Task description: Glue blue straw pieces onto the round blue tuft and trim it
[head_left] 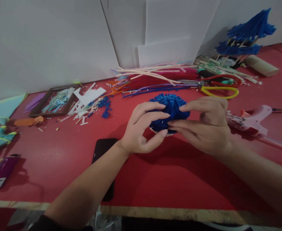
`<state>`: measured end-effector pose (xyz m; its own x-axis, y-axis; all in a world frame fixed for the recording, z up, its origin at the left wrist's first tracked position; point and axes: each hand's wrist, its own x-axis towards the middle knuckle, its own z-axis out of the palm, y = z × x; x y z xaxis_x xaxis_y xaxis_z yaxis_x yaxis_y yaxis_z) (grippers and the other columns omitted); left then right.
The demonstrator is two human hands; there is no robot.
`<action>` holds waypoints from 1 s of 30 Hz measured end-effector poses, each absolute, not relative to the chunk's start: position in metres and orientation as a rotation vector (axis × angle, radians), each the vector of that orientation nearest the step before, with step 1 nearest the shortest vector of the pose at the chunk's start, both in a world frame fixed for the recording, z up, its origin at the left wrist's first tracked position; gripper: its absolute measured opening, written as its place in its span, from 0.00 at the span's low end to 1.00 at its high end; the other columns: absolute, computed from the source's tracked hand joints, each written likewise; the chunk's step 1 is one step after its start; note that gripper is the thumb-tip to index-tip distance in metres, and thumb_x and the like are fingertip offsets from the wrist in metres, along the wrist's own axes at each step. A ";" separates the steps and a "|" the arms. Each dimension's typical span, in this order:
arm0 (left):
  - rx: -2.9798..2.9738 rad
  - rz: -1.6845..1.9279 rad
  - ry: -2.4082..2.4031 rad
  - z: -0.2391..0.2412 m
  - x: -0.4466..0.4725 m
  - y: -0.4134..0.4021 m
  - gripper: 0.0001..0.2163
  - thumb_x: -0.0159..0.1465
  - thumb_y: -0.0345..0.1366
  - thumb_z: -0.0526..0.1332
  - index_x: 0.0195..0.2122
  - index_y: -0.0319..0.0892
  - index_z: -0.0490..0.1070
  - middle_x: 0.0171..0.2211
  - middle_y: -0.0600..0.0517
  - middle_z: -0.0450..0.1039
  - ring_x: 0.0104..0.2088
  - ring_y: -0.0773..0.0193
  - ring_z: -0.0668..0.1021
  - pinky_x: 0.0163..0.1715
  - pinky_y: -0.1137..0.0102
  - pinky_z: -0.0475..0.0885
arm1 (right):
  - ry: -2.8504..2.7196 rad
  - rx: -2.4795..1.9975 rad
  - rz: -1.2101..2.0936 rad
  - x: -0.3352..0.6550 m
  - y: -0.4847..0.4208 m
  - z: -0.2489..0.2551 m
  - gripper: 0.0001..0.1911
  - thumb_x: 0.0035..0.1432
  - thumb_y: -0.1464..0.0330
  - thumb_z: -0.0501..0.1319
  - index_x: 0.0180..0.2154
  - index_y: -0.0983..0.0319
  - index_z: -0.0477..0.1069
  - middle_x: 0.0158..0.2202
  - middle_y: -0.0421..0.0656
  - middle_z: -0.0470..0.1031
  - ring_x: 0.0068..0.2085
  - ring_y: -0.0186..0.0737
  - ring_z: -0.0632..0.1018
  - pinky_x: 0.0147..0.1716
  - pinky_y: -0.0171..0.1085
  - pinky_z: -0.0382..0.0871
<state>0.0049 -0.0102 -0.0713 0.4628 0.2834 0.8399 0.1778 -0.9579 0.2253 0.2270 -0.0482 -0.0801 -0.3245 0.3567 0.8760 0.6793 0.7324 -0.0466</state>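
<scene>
A round blue piece made of fuzzy pipe cleaners (170, 104) is held between both hands above the red table. It has a ridged top with a frilled edge, and a pale rim shows beneath it. My left hand (143, 128) grips its left side, the thumb low and the fingers over the top. From the right, my right hand (207, 125) pinches the front of the piece with thumb and finger, while another fingertip rests on its upper right. What lies under the fingertips is hidden.
Behind lie bundled pipe cleaners (153, 77) and scissors (218, 86). A pink glue gun (254, 122) is at right, a blue tiered model (242, 48) back right. A black phone (104, 147) sits by my left forearm. Scraps (85, 110) and a brown frame (51, 114) lie left.
</scene>
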 end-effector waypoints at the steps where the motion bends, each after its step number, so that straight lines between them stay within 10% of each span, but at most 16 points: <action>1: 2.599 1.517 0.408 -0.071 0.005 -0.010 0.13 0.68 0.39 0.63 0.50 0.39 0.74 0.52 0.39 0.76 0.54 0.56 0.80 0.58 0.57 0.78 | -1.942 -0.797 -0.389 0.226 -0.049 -0.079 0.12 0.60 0.72 0.69 0.43 0.49 0.79 0.49 0.41 0.76 0.48 0.46 0.75 0.48 0.48 0.67; 30: 2.653 1.620 0.402 -0.080 0.005 -0.004 0.02 0.68 0.35 0.68 0.41 0.46 0.79 0.49 0.45 0.80 0.55 0.54 0.81 0.57 0.51 0.77 | -1.938 -0.797 -0.292 0.235 -0.041 -0.084 0.11 0.61 0.68 0.69 0.42 0.44 0.78 0.48 0.38 0.77 0.48 0.45 0.77 0.48 0.50 0.69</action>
